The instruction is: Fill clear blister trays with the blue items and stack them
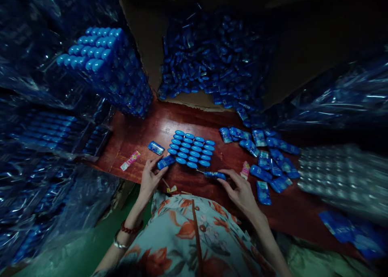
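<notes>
Block-building step: a blue packet (165, 162) is pinched by the left hand (150, 177) beside the packet block (191, 149); another packet (214, 174) is pinched by the right hand (239, 190); upright seating against the block's edge is judged next.

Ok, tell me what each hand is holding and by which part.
Left hand pinches a blue packet by its near end. Right hand grips another blue packet at its right end, fingertips only.

A cardboard box (145, 46) heaped with blue packets (212, 62) stands at the desk's (145, 127) far edge. A wrapped stack of blue items (103, 62) sits at the far left corner. Two pink labels (130, 160) (245, 170) lie near the front edge.
</notes>
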`<control>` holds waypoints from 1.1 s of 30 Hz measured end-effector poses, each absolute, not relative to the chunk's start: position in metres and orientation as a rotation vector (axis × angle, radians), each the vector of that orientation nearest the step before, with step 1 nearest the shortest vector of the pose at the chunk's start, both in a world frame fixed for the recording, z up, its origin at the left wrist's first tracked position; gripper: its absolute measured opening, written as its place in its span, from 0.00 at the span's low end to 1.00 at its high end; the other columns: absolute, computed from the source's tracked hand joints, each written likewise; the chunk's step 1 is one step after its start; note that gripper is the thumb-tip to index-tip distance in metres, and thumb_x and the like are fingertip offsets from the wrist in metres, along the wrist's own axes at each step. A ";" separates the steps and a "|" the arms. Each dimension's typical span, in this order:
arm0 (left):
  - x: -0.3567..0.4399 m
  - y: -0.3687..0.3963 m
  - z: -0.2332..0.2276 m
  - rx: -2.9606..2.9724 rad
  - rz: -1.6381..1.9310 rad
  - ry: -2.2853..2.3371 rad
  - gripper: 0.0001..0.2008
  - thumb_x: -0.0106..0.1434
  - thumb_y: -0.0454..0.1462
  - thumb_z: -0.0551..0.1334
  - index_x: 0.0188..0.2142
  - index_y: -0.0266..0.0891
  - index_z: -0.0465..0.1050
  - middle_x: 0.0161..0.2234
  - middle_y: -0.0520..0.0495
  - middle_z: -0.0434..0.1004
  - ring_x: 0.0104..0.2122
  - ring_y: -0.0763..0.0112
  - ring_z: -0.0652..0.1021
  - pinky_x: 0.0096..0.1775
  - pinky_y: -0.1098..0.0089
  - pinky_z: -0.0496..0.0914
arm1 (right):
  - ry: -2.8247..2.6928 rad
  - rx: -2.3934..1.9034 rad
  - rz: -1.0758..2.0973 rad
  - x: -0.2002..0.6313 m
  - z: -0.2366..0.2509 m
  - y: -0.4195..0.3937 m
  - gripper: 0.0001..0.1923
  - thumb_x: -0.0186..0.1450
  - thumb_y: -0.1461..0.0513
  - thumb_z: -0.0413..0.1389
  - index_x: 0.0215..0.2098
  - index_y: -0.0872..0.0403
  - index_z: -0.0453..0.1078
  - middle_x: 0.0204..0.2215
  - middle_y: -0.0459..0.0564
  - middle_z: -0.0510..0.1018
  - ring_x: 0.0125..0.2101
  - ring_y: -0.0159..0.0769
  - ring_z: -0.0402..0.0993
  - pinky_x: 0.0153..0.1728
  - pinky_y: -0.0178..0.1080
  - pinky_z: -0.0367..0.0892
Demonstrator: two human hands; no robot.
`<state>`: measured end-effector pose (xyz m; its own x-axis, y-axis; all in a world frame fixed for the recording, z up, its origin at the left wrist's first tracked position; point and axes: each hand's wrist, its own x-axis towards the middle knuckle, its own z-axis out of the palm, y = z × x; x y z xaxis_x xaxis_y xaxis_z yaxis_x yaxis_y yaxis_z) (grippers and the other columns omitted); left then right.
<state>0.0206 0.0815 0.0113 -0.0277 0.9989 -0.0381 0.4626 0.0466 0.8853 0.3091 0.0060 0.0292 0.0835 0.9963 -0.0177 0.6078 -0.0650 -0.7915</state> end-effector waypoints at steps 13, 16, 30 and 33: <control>0.020 0.088 0.012 2.139 0.831 1.422 0.13 0.64 0.39 0.57 0.48 0.43 0.69 0.48 0.43 0.66 0.46 0.64 0.73 0.47 0.64 0.72 | -2.472 -1.646 0.119 0.282 0.033 0.020 0.27 0.58 0.76 0.42 0.53 0.54 0.63 0.39 0.54 0.73 0.39 0.38 0.71 0.38 0.37 0.71; 0.017 0.089 0.007 2.189 0.663 1.329 0.17 0.67 0.34 0.49 0.53 0.43 0.64 0.48 0.43 0.67 0.45 0.67 0.74 0.45 0.66 0.73 | -2.619 -1.581 0.053 0.278 0.048 0.029 0.25 0.58 0.76 0.42 0.50 0.56 0.64 0.37 0.53 0.73 0.38 0.38 0.71 0.37 0.37 0.70; 0.040 0.112 0.029 2.572 -0.049 1.151 0.20 0.58 0.24 0.44 0.44 0.35 0.67 0.40 0.39 0.70 0.34 0.65 0.75 0.35 0.68 0.72 | -2.616 -1.498 0.004 0.285 0.040 0.039 0.22 0.63 0.74 0.41 0.51 0.55 0.65 0.36 0.52 0.74 0.35 0.36 0.69 0.37 0.38 0.63; 0.040 0.113 0.023 2.543 0.115 1.144 0.18 0.62 0.26 0.45 0.47 0.37 0.64 0.39 0.40 0.70 0.35 0.65 0.75 0.37 0.68 0.71 | -2.407 -1.636 -0.089 0.288 0.027 0.034 0.18 0.65 0.69 0.45 0.50 0.54 0.68 0.38 0.55 0.75 0.39 0.39 0.67 0.35 0.40 0.62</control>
<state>0.0403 0.1132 0.0231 0.6709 0.7385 -0.0679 0.7101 -0.6133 0.3457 0.2883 0.0338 0.0273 -0.3504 0.9098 0.2225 0.9237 0.3750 -0.0786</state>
